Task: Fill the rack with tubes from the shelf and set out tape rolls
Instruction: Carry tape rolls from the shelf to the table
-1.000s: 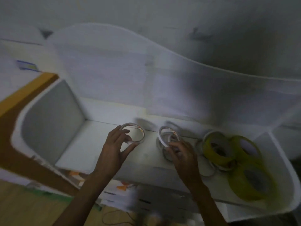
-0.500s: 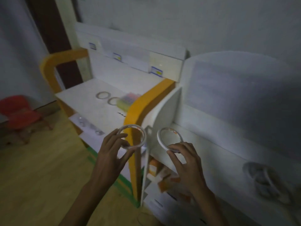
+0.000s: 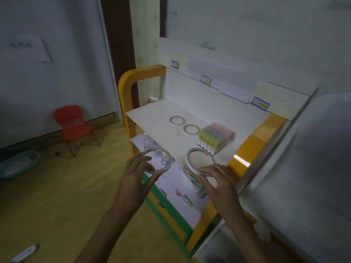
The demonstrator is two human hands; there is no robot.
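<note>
1. L hand (image 3: 135,179) pinches a thin tape roll (image 3: 157,160) by its near rim, fingers on the outside, thumb below; roll is in the air over the shelf unit's front-left corner.
2. R hand (image 3: 218,184) grips a second tape roll (image 3: 200,160) at its near edge w/ curled fingers; it's tilted up, held over the front edge of the white top shelf (image 3: 157,118).
3. Two more tape rolls lie flat on that shelf, side by side, mid-shelf: far one (image 3: 177,120), near one (image 3: 191,129).
4. Tube rack (image 3: 216,137) sits just R of the near flat roll, full of tubes w/ yellow, purple & pink caps; detail blurred.
5. Shelf has orange side frames (image 3: 124,90); lower shelf (image 3: 182,196) holds clear round items, too blurred to name.
6. Red chair (image 3: 73,126) stands on the wood floor at L, by the wall.
</note>
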